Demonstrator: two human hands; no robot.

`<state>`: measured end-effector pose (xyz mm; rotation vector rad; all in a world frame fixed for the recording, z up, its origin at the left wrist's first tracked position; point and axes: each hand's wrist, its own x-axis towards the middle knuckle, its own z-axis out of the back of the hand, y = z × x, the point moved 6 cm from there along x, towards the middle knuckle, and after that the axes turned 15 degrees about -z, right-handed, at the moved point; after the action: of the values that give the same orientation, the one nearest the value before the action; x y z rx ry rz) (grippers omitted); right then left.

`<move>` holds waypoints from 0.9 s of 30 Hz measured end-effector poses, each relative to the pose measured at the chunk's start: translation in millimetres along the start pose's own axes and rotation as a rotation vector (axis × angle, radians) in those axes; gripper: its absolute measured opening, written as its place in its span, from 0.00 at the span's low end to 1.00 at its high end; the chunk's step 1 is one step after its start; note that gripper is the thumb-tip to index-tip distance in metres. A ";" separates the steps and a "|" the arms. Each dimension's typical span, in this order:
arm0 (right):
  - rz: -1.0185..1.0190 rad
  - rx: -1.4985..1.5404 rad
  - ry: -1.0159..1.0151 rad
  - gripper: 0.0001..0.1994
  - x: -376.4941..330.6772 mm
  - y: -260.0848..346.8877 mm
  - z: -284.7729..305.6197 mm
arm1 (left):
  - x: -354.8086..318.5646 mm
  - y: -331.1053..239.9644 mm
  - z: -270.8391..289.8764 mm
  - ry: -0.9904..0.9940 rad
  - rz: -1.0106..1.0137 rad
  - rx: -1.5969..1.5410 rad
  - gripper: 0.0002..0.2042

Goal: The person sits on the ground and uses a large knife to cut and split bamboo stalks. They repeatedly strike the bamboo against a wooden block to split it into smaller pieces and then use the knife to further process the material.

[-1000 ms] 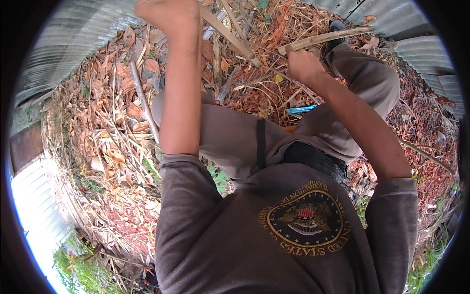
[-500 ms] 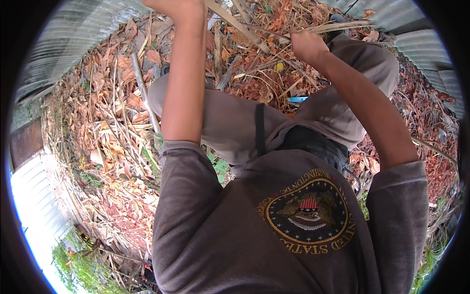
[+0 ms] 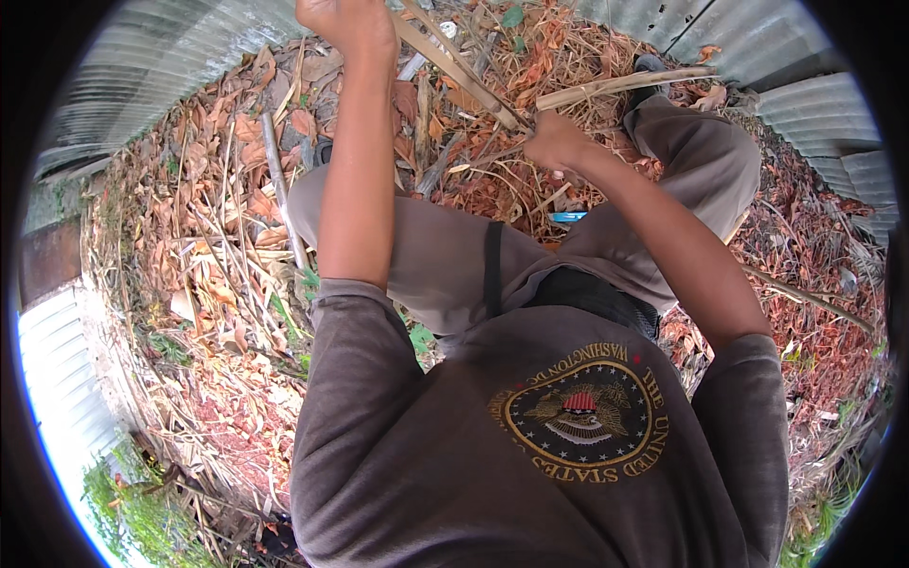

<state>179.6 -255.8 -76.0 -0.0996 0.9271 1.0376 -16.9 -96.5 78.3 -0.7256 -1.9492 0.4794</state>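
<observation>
My left hand (image 3: 352, 26) is at the top edge, closed round the upper part of a long flat tan strip, like split bamboo or dry leaf stalk (image 3: 450, 64). Its fingers are partly cut off by the frame. The strip slants down to the right, towards my right hand (image 3: 559, 144). That hand is closed like a fist beside the strip's lower end. In it is a thin dark knife-like tool (image 3: 524, 124), mostly hidden now, so its exact kind is unclear.
Dry leaves (image 3: 256, 194) and straw cover the ground round my bent legs. Another pale strip (image 3: 625, 87) lies beyond my right hand. A small light-blue object (image 3: 568, 217) lies between my legs. A grey stick (image 3: 276, 170) is at left. Corrugated metal sheets (image 3: 814, 104) stand around.
My right hand has moved left and nearer to me, to the lower end of the strip. The dark tool shows less. My left hand has shifted slightly right and down.
</observation>
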 end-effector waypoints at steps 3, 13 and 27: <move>-0.048 -0.009 -0.046 0.18 8.7 -10.5 -7.7 | -6.9 -16.5 -15.7 -0.160 0.096 0.107 0.23; -0.131 -0.198 -0.258 0.15 43.6 -48.0 2.9 | -6.6 -20.0 -69.3 0.040 -0.243 0.533 0.30; 0.007 -0.527 -0.510 0.14 52.0 -64.8 56.0 | -21.5 -6.8 -104.5 -0.132 -0.440 0.753 0.20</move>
<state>273.2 -227.9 -98.8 -0.2562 0.1802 1.2191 81.7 -113.1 116.1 0.2132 -1.7756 0.9186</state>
